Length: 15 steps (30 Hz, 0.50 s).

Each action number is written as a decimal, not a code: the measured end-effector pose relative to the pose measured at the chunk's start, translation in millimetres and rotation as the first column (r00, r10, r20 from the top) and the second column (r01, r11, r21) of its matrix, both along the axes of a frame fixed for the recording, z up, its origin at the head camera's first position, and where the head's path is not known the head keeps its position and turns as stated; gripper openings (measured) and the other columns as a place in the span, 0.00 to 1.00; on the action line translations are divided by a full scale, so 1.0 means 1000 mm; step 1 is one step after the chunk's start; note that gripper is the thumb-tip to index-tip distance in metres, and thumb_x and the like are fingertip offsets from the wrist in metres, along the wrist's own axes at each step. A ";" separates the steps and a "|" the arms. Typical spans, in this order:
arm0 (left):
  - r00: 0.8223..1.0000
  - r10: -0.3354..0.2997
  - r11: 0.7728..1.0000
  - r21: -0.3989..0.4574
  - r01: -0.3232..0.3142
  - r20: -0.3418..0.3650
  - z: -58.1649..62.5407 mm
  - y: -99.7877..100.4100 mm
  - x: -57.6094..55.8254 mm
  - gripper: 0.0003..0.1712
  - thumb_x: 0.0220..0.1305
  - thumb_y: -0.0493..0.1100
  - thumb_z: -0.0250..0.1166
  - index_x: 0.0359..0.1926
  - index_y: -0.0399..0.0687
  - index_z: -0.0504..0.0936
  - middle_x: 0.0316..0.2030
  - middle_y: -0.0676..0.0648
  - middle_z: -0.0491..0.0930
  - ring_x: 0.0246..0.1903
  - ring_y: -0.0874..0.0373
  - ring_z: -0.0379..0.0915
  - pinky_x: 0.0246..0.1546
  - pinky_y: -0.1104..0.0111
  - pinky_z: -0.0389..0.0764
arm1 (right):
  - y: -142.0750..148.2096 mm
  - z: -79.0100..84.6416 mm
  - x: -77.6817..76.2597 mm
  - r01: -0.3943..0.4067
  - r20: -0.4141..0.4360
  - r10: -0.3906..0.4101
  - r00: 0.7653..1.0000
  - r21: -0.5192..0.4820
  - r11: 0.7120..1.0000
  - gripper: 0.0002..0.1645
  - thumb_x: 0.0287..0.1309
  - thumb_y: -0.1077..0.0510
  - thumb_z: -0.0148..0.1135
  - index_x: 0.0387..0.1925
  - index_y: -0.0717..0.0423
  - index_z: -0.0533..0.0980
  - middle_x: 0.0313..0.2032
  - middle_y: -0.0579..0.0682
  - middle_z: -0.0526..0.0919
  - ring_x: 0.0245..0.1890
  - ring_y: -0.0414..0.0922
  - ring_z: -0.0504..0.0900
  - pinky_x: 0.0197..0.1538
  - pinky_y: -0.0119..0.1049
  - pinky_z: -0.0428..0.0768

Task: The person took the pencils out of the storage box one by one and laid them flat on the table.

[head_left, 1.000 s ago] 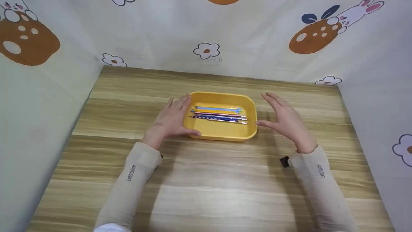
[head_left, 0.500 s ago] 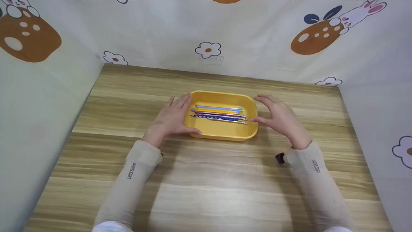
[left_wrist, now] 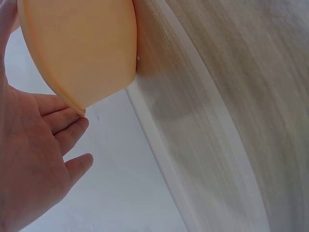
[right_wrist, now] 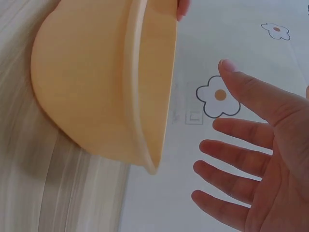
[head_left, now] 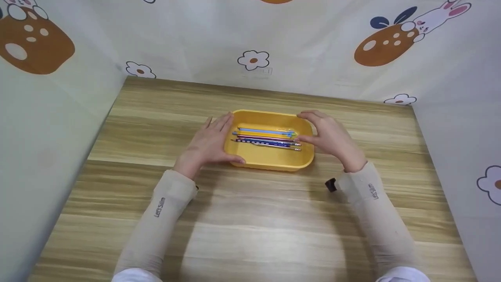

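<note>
A yellow rectangular plastic basin [head_left: 270, 167] with rounded corners rests on the wooden table. Several pencils [head_left: 266, 135] in blue, yellow, dark red and silver lie side by side on its floor. At the left end, my left hand [head_left: 206, 145] touches the rim with extended fingers, its thumb over the near corner. The left wrist view shows those fingertips against the rim of the basin [left_wrist: 87, 48]. My right hand [head_left: 330, 135] hovers over the right end, thumb and fingers spread. In the right wrist view, a gap separates that hand [right_wrist: 251, 154] from the basin [right_wrist: 82, 72].
Wood-grain tabletop [head_left: 258, 227] surrounds the basin. A pale cloth wall [head_left: 195, 39] printed with flowers and rabbits rises behind, and similar panels stand at the left and right. A small black device [head_left: 331, 185] sits at the right wrist.
My right hand has moved left from beside the basin to over its right rim. My left hand stays at the left end, and the basin and pencils keep their place.
</note>
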<state>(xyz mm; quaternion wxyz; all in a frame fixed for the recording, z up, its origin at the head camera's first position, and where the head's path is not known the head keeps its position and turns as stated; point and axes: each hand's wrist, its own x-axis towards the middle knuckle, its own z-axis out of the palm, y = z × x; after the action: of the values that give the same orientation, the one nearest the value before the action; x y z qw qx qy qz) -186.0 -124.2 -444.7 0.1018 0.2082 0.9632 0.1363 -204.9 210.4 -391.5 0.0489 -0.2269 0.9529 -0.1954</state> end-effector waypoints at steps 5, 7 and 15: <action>1.000 -0.003 1.000 -0.017 0.003 -0.013 0.000 0.001 0.000 0.79 0.42 0.86 0.61 0.80 0.42 0.41 0.80 0.45 0.42 0.80 0.51 0.38 0.81 0.51 0.40 | -0.007 0.002 -0.005 -0.020 0.013 0.020 1.000 -0.003 1.000 0.40 0.56 0.40 0.71 0.65 0.55 0.73 0.66 0.56 0.76 0.67 0.56 0.74 0.70 0.54 0.72; 1.000 -0.002 1.000 -0.024 0.002 -0.013 0.000 0.001 0.000 0.79 0.41 0.87 0.60 0.80 0.42 0.41 0.80 0.45 0.42 0.80 0.52 0.38 0.81 0.51 0.39 | -0.010 0.003 -0.007 -0.019 0.030 0.019 0.999 -0.003 1.000 0.39 0.57 0.41 0.71 0.65 0.55 0.73 0.66 0.55 0.76 0.67 0.56 0.74 0.71 0.54 0.71; 1.000 0.000 1.000 -0.019 0.000 -0.010 0.000 0.001 -0.001 0.79 0.42 0.85 0.62 0.79 0.41 0.41 0.80 0.44 0.42 0.80 0.50 0.38 0.81 0.51 0.39 | -0.025 0.006 -0.015 -0.029 0.114 0.030 0.993 -0.014 0.999 0.38 0.58 0.43 0.70 0.66 0.55 0.72 0.66 0.54 0.76 0.68 0.54 0.73 0.73 0.52 0.68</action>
<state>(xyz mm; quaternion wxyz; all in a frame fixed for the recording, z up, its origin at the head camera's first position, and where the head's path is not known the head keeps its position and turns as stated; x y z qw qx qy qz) -186.8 -123.2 -444.8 0.0991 0.2077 0.9649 0.1261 -220.0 185.9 -385.1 0.1049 -0.2298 0.9438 -0.2130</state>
